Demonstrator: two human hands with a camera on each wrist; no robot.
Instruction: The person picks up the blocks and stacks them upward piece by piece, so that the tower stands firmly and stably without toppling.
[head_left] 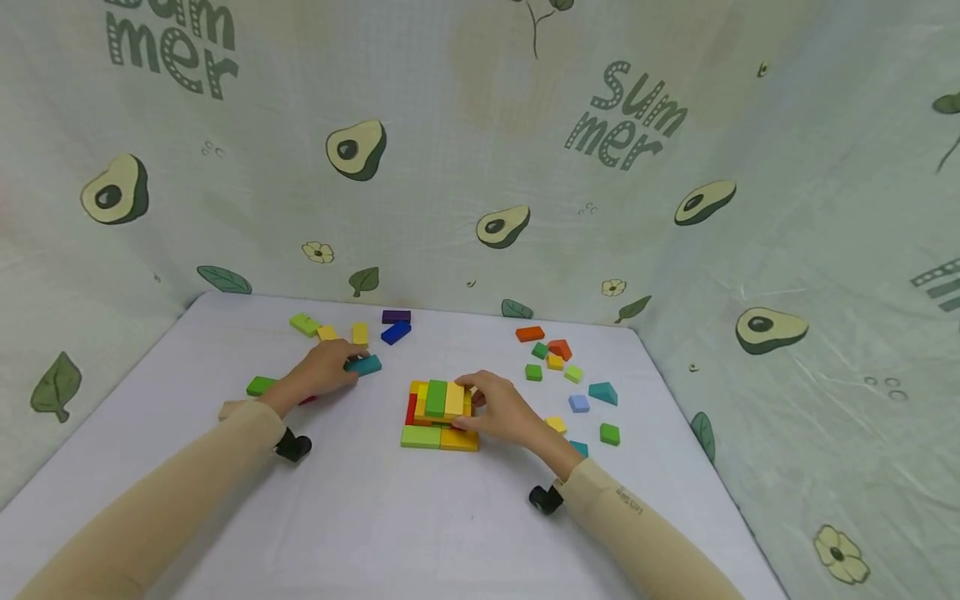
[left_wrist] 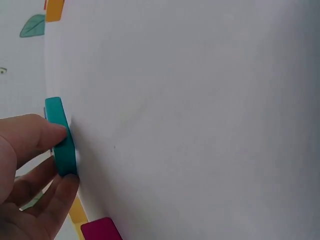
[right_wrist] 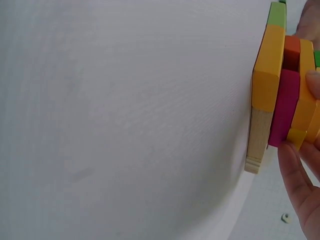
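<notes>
A teal block (head_left: 363,365) is pinched between the thumb and fingers of my left hand (head_left: 326,367), at the left of the table. The left wrist view shows that teal block (left_wrist: 56,111) on edge, the thumb on one face. In the middle stands a layered stack of blocks (head_left: 422,437) in light green, orange, red and yellow, with a green block (head_left: 435,398) on top. My right hand (head_left: 498,410) grips the stack's right side. In the right wrist view, its fingers touch the orange and yellow layers above a magenta block (right_wrist: 285,107).
Loose blocks lie left of the stack, among them a blue block (head_left: 396,332), a purple block (head_left: 396,317) and a green block (head_left: 260,386). Several more are scattered at right, including a teal wedge (head_left: 603,393) and an orange-red block (head_left: 529,333). A printed cloth hangs behind the table.
</notes>
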